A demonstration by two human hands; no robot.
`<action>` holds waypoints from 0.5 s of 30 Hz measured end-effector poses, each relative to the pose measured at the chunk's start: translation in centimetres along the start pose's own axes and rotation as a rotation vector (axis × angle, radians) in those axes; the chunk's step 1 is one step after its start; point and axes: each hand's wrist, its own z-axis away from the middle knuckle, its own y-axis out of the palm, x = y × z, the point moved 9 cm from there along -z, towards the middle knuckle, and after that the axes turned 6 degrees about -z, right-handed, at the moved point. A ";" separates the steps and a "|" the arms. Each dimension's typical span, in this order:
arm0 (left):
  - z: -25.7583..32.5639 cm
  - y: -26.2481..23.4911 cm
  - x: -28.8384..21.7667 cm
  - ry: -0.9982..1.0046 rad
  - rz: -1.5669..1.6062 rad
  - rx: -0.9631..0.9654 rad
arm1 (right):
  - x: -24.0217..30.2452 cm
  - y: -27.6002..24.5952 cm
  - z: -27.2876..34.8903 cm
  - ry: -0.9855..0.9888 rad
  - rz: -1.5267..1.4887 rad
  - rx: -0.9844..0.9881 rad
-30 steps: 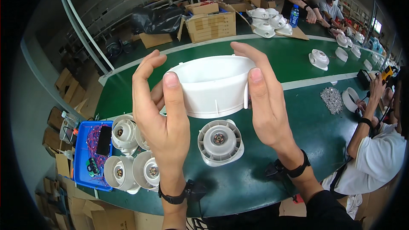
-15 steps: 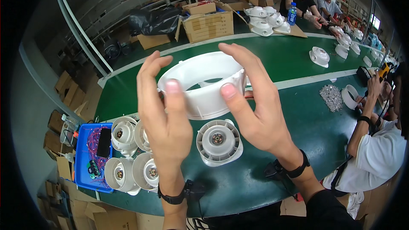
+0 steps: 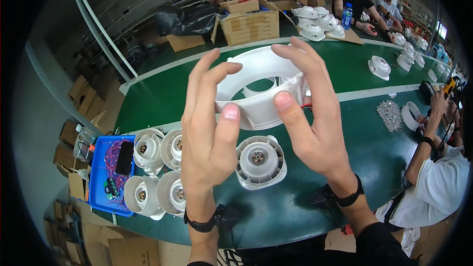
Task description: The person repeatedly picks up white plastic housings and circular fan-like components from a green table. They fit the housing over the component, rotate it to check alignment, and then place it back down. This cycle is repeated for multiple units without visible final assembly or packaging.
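Between my hands, above the green work table, a white plastic ring-shaped housing [image 3: 258,113] is held up, its wide opening tilted toward me. My left hand [image 3: 204,143] grips its left side, the thumb on the near wall and the fingers curled over the rim. On the other side, my right hand [image 3: 318,128] has its thumb against the near wall and fingers along the far rim. A bit of red wire [image 3: 306,105] shows by the right palm. Below the ring, a white round ribbed unit [image 3: 259,160] with a metallic centre sits on the table.
Several similar white units [image 3: 143,194] stand at left, beside a blue tray [image 3: 101,187] holding wires and a black phone-like slab. A heap of small metallic parts [image 3: 389,116] lies at right, near a co-worker in a white shirt [image 3: 441,182]. Cardboard boxes [image 3: 250,27] stand across the table.
The whole view has shifted slightly. Both hands and the ring have moved a little to the right and farther away, and my left fingers curl more over the rim.
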 end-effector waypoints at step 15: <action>-0.3 0.2 -1.0 0.067 0.090 -0.020 | 1.0 -0.8 -0.1 -0.137 0.134 0.064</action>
